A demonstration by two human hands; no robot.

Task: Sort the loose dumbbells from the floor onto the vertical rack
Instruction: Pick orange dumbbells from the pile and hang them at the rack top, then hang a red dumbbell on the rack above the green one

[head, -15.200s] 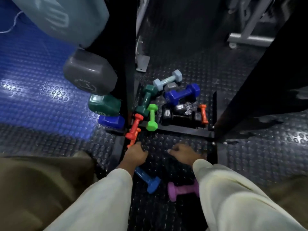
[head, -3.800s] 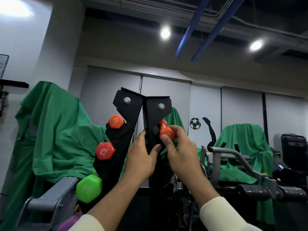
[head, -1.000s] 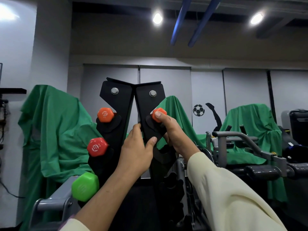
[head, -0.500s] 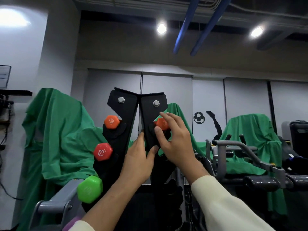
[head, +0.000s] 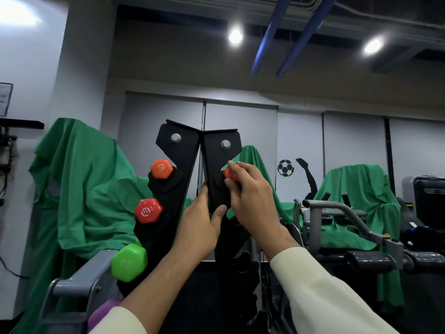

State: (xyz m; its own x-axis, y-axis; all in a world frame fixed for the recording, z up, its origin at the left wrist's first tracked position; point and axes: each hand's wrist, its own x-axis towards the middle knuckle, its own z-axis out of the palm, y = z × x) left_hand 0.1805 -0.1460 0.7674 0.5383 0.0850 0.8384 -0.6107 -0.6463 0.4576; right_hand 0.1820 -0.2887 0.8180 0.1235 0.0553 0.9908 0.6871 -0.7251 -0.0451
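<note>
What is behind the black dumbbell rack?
Behind the rack a green cloth drapes something, with grey wall panels beyond. What the cloth covers cannot be seen, and the rack and both hands hide what lies directly behind them.

- L hand (head: 199, 227) raised, fingers straight, thumb out, palm flat to the front
- R hand (head: 250, 201) higher, fingers curled loosely, cream sleeve on forearm
- hands nearly touching
</note>
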